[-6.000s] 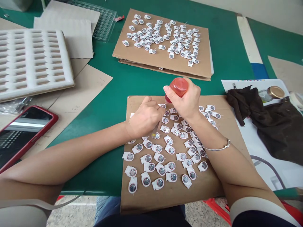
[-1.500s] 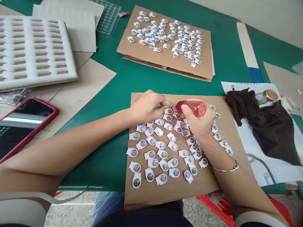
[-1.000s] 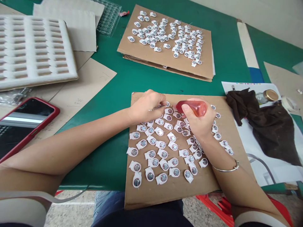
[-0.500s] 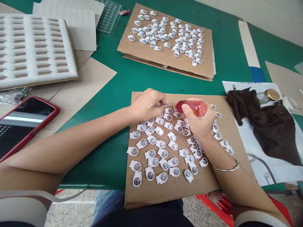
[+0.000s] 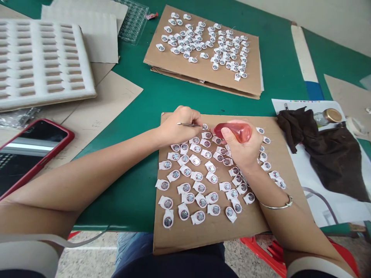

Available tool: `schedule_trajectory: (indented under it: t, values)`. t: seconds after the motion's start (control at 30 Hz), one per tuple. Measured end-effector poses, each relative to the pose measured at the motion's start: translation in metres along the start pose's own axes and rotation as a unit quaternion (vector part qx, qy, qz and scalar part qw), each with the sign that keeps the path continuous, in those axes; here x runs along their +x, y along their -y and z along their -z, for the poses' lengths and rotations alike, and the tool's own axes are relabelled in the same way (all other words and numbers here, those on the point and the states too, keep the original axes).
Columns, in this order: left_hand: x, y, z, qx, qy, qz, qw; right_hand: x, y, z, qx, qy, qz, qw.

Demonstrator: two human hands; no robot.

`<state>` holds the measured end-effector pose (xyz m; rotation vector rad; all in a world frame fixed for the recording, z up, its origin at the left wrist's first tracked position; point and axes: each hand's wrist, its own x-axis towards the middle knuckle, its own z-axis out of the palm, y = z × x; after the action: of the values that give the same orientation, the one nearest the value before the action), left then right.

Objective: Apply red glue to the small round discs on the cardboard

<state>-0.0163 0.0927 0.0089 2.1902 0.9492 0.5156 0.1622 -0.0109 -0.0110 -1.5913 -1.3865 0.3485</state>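
Note:
My left hand (image 5: 183, 122) is closed around a thin metal tool (image 5: 189, 124), whose end sticks out to the left; its exact kind is not clear. Its other end lies by a small round silver part with a white paper tab (image 5: 205, 126) near the board's far edge. In my right hand (image 5: 246, 144) is a translucent red squeeze bottle (image 5: 236, 132), tilted with its narrow end toward that same part. The bottle's tip is too small to make out. Many such tabbed silver parts (image 5: 198, 217) lie spread over the cardboard sheet (image 5: 179, 241) beneath both hands.
A second cardboard stack (image 5: 162, 58) at the back bears more tabbed parts. To the left are a white foam tray (image 5: 31, 58) and a red-cased phone (image 5: 34, 150). On the right lie a dark cloth (image 5: 336, 158) and a glass jar (image 5: 327, 117) with a gold lid.
My left hand has shifted slightly up and left, and the metal tool's free end has swung upward. The right hand with the bottle has barely moved.

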Motion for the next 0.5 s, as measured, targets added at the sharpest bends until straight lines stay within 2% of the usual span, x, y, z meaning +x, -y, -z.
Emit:
schedule_trajectory:
  t: [0.23,0.5]
  values:
    - [0.002,0.002,0.001,-0.015,0.004,0.075,0.997,0.0,0.002,-0.002,0.008,0.0,0.003,1.0]
    - [0.004,0.01,-0.001,-0.065,0.014,0.067,0.996,-0.001,0.001,-0.004,0.02,0.006,0.008,1.0]
